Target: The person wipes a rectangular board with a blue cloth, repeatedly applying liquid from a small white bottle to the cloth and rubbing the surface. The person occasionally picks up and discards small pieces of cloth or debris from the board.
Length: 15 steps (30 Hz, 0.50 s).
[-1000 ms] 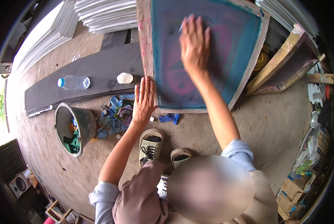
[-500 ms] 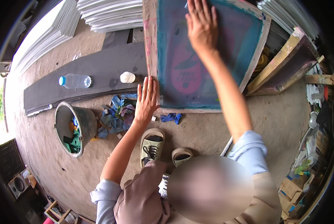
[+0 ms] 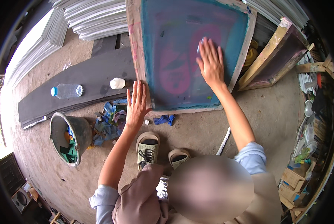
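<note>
A screen-printing frame (image 3: 134, 56) with worn wooden edges leans in front of me, its mesh bordered in blue-green. Pink oval shapes (image 3: 174, 76) show on the mesh. My right hand (image 3: 213, 69) lies on the right part of the mesh, fingers stretched out. A small pale bluish thing (image 3: 199, 47) peeks out beside its fingertips; the rest of it is hidden under the hand. With fingers straight and thumb apart, my left hand (image 3: 136, 108) rests flat against the frame's lower left edge, gripping nothing.
Left of the frame, a clear water bottle (image 3: 68, 91) and a white bottle (image 3: 117, 83) lie on dark boards (image 3: 36, 97). Below them are a bucket (image 3: 77, 130) of rags and a heap of cloth scraps (image 3: 107, 128). Another wooden frame (image 3: 267, 56) leans at right.
My right hand has slid down the mesh toward me, and the pale thing has moved with it. My left hand stays at the frame's edge. The whole view has shifted slightly.
</note>
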### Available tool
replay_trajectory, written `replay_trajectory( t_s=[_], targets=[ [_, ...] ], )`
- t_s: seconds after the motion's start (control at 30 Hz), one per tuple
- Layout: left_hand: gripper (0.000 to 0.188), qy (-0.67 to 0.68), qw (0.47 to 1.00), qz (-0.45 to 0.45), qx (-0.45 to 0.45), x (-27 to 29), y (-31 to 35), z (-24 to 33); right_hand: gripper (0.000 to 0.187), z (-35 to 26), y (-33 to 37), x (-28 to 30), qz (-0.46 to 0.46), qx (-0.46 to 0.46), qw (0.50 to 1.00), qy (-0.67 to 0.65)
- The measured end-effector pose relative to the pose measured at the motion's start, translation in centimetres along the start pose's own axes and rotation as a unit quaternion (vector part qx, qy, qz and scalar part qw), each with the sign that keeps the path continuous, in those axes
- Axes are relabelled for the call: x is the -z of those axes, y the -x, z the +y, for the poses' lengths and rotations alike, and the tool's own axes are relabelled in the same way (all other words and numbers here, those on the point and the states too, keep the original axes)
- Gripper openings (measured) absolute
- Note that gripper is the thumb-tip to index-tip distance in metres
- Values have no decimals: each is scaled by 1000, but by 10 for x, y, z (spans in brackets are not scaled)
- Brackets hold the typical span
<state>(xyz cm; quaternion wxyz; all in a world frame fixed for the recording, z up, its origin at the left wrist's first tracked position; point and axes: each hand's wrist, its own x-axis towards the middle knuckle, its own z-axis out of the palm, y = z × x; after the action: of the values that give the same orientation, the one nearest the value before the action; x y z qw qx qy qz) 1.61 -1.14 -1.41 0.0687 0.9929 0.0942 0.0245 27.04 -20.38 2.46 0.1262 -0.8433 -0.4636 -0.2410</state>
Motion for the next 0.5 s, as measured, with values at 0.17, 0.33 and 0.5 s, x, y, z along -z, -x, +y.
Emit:
replay_trajectory(
  t_s=[0.17,0.33,0.5],
  targets=[
    [114,-3,1000,-1,1,1,2,-1,67,-79,-6,-22,56,-134,989,-40],
    [113,-30,1000,-5,2,-1,-4,3,64,-77,151,-39,-154,181,971,2],
    [113,-29,1000,-3,2,-1,-2,-1,61,-8,45,-15,6,17,999,-31]
  ],
)
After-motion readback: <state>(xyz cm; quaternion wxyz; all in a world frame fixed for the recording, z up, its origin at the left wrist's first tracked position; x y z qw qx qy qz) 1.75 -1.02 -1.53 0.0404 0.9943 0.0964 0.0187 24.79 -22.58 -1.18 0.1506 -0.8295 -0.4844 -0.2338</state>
